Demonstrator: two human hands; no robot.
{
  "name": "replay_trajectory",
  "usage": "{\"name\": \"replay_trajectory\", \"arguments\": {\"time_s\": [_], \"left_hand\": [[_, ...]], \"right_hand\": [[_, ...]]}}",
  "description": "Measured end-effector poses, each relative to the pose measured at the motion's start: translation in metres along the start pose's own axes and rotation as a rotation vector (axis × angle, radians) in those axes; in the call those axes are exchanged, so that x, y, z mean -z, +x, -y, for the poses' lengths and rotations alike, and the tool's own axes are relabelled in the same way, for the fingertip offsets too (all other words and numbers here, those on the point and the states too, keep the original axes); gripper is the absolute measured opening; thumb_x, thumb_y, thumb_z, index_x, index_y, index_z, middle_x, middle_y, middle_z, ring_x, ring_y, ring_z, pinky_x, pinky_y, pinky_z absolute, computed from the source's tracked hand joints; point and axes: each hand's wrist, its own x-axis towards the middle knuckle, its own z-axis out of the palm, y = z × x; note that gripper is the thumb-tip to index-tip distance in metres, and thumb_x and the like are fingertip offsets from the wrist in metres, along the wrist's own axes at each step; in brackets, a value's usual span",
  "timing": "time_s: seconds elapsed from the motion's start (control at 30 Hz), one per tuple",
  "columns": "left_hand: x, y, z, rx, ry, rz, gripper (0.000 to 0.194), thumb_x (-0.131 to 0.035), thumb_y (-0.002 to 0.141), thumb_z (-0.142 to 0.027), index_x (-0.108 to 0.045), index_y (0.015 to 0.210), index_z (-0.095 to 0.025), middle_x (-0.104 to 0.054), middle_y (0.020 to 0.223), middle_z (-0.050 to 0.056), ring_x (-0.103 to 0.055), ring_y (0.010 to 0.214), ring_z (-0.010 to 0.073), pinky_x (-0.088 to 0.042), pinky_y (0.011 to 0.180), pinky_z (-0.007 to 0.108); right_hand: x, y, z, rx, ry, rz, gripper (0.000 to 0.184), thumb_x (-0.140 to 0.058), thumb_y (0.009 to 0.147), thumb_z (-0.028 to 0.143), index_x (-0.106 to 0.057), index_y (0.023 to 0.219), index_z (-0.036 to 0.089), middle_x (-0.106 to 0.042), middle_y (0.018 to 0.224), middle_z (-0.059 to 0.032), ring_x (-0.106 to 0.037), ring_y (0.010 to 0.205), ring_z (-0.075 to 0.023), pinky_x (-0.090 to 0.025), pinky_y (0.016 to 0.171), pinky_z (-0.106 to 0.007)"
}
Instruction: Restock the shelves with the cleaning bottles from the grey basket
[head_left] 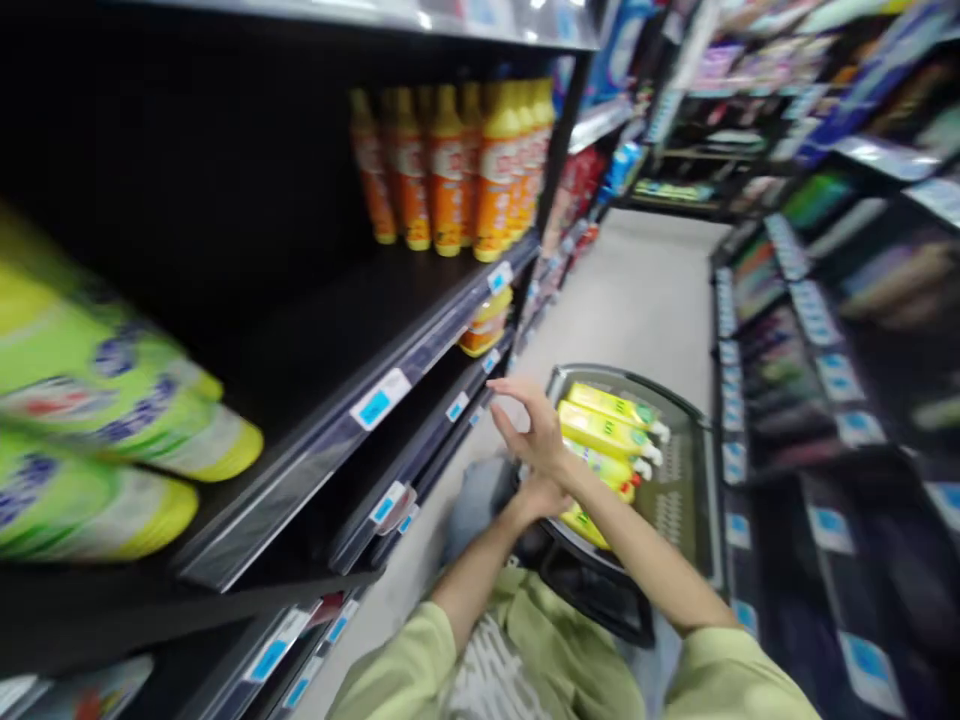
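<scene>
My right hand (534, 420) reaches across my body toward the shelf side. Its thumb and index finger are apart, with nothing between them. Just below it, my left hand (541, 497) is at my right wrist. The right forearm partly covers it, so its fingers are hidden and I cannot tell whether it grips the wrist. Beside both hands is a dark shopping basket (686, 410). Several yellow bottles (604, 428) lie in it, some with white spray heads and some with red parts. The basket's black handle (637, 625) hangs at the near side.
Orange bottles with yellow caps (448, 170) stand on the left shelf (300, 320). Large green-yellow bottles (82, 390) are at its near end. Price tags (380, 400) line the shelf edges. Another shelf rack (817, 330) borders the aisle floor (637, 280) on the right.
</scene>
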Motion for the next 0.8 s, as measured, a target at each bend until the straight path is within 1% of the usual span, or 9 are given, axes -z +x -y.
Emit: {"name": "replay_trajectory", "arguments": {"time_s": [0.03, 0.07, 0.13, 0.2, 0.27, 0.37, 0.5, 0.63, 0.8], "left_hand": [[-0.007, 0.007, 0.003, -0.019, 0.015, 0.036, 0.028, -0.057, 0.104, -0.031, -0.072, 0.117, -0.012, -0.072, 0.115, 0.011, -0.069, 0.111, 0.0296, -0.057, 0.098, 0.043], [-0.013, 0.013, 0.005, -0.030, 0.035, 0.062, 0.026, -0.055, 0.103, -0.027, -0.074, 0.112, -0.012, -0.074, 0.108, 0.012, -0.071, 0.107, 0.0297, -0.057, 0.098, 0.041], [-0.022, 0.023, 0.011, -0.049, 0.066, 0.081, 0.026, -0.053, 0.101, -0.024, -0.075, 0.109, -0.016, -0.076, 0.103, 0.013, -0.073, 0.103, 0.0286, -0.057, 0.096, 0.039], [-0.027, 0.029, 0.015, -0.056, 0.088, 0.070, 0.027, -0.050, 0.101, -0.026, -0.074, 0.112, -0.019, -0.077, 0.105, 0.013, -0.073, 0.104, 0.0272, -0.056, 0.096, 0.037], [-0.030, 0.032, 0.018, -0.050, 0.101, 0.051, 0.029, -0.047, 0.103, -0.028, -0.073, 0.113, -0.021, -0.078, 0.106, 0.012, -0.074, 0.104, 0.0269, -0.056, 0.095, 0.037], [-0.033, 0.034, 0.020, -0.042, 0.104, 0.036, 0.029, -0.046, 0.103, -0.029, -0.073, 0.110, -0.022, -0.078, 0.105, 0.011, -0.074, 0.103, 0.0263, -0.055, 0.093, 0.035], [-0.036, 0.037, 0.022, -0.050, 0.097, 0.030, 0.027, -0.048, 0.103, -0.029, -0.073, 0.110, -0.023, -0.078, 0.104, 0.009, -0.074, 0.102, 0.0240, -0.053, 0.091, 0.031], [-0.035, 0.038, 0.022, -0.076, 0.103, 0.022, 0.027, -0.048, 0.103, -0.029, -0.072, 0.112, -0.023, -0.078, 0.105, 0.007, -0.074, 0.103, 0.0228, -0.053, 0.089, 0.029], [-0.032, 0.038, 0.021, -0.098, 0.115, 0.014, 0.025, -0.049, 0.102, -0.027, -0.072, 0.112, -0.023, -0.079, 0.107, 0.006, -0.074, 0.101, 0.0220, -0.052, 0.085, 0.028]], "right_hand": [[0.023, -0.024, -0.028, -0.094, -0.127, 0.020, 0.026, -0.059, 0.096, 0.021, -0.061, 0.122, 0.021, -0.073, 0.117, -0.0118, -0.068, 0.112, -0.0252, -0.053, 0.101, -0.047], [0.046, -0.048, -0.055, -0.244, -0.254, 0.068, 0.023, -0.055, 0.097, 0.025, -0.062, 0.119, 0.019, -0.073, 0.115, -0.0131, -0.067, 0.111, -0.0258, -0.053, 0.101, -0.047], [0.090, -0.096, -0.095, -0.636, -0.500, 0.172, 0.028, -0.045, 0.100, 0.026, -0.060, 0.122, 0.017, -0.068, 0.123, -0.0152, -0.062, 0.118, -0.0252, -0.049, 0.105, -0.044], [0.123, -0.139, -0.119, -0.838, -0.614, 0.191, 0.034, -0.040, 0.096, 0.018, -0.058, 0.125, 0.012, -0.065, 0.127, -0.0198, -0.059, 0.120, -0.0267, -0.045, 0.109, -0.043], [0.143, -0.175, -0.130, -0.976, -0.677, 0.225, 0.038, -0.040, 0.092, 0.011, -0.058, 0.126, 0.011, -0.063, 0.129, -0.0211, -0.057, 0.121, -0.0268, -0.043, 0.110, -0.040], [0.152, -0.216, -0.137, -1.182, -0.761, 0.308, 0.042, -0.046, 0.088, 0.009, -0.056, 0.129, 0.010, -0.061, 0.131, -0.0216, -0.054, 0.123, -0.0279, -0.042, 0.105, -0.039], [0.149, -0.245, -0.150, -1.367, -0.852, 0.422, 0.055, -0.061, 0.084, 0.013, -0.048, 0.137, 0.008, -0.055, 0.138, -0.0230, -0.050, 0.125, -0.0293, -0.039, 0.103, -0.041], [0.147, -0.254, -0.160, -1.385, -0.905, 0.492, 0.057, -0.067, 0.085, 0.016, -0.047, 0.139, 0.012, -0.051, 0.143, -0.0203, -0.045, 0.131, -0.0295, -0.034, 0.105, -0.045], [0.150, -0.256, -0.162, -1.343, -0.928, 0.541, 0.056, -0.077, 0.082, 0.026, -0.055, 0.134, 0.020, -0.055, 0.137, -0.0153, -0.048, 0.125, -0.0285, -0.033, 0.101, -0.045]]}}
